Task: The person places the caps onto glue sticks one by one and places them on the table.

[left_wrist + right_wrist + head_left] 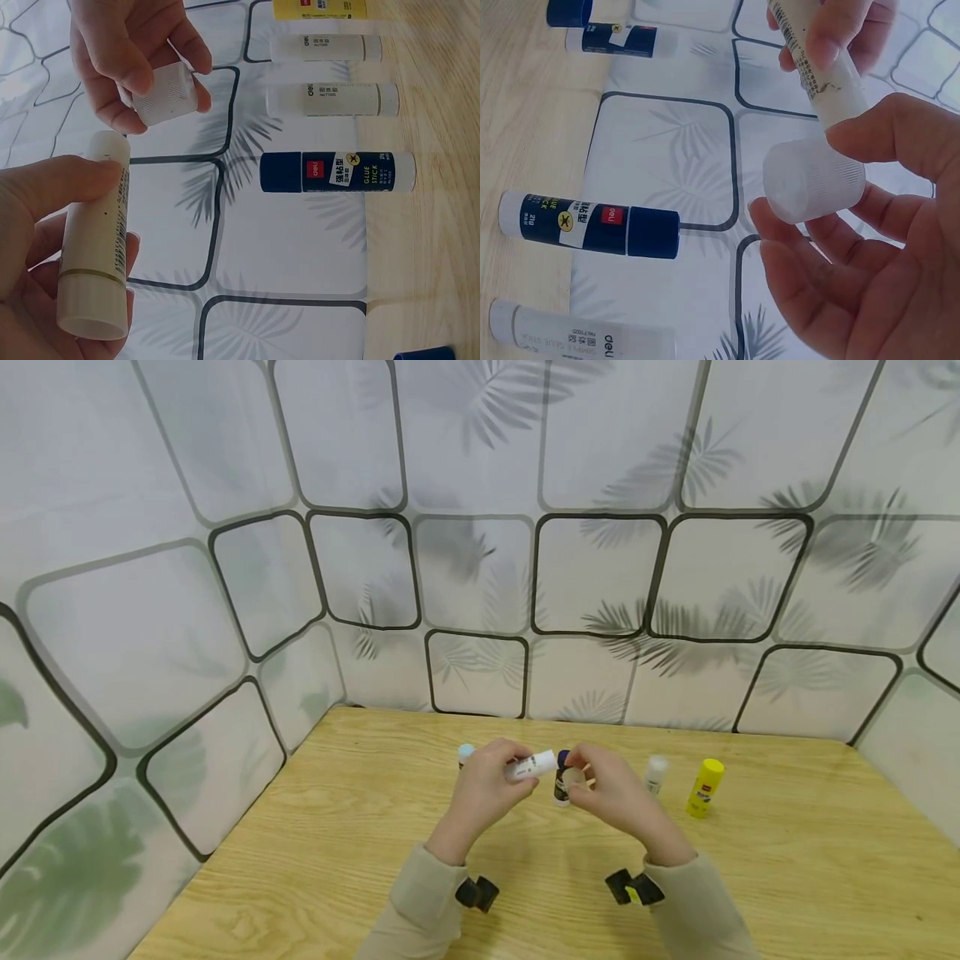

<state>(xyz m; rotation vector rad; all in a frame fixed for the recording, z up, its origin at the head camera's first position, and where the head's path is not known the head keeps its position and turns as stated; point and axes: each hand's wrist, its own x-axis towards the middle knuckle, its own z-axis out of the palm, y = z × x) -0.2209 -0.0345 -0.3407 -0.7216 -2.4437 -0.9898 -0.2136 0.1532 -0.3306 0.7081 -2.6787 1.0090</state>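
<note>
My left hand [483, 783] grips a white glue stick [96, 247] around its barrel, its uncapped end tilted up toward the other hand. Between the thumb and fingers of my right hand [615, 789] is a translucent ribbed cap [814, 180]. In the right wrist view the cap sits just below the tube's bare end; the left wrist view shows a gap between them. Behind the hands stands a dark blue glue stick [337, 172] with its cap on, partly covered by the right fingers in the head view.
A white glue stick [655, 775] and a yellow glue stick [705, 787] stand to the right on the wooden table [300, 843]. Behind the left hand is another blue-labelled stick [619, 40], with a dark blue cap [568, 12] beside it. A patterned cloth [480, 577] hangs behind.
</note>
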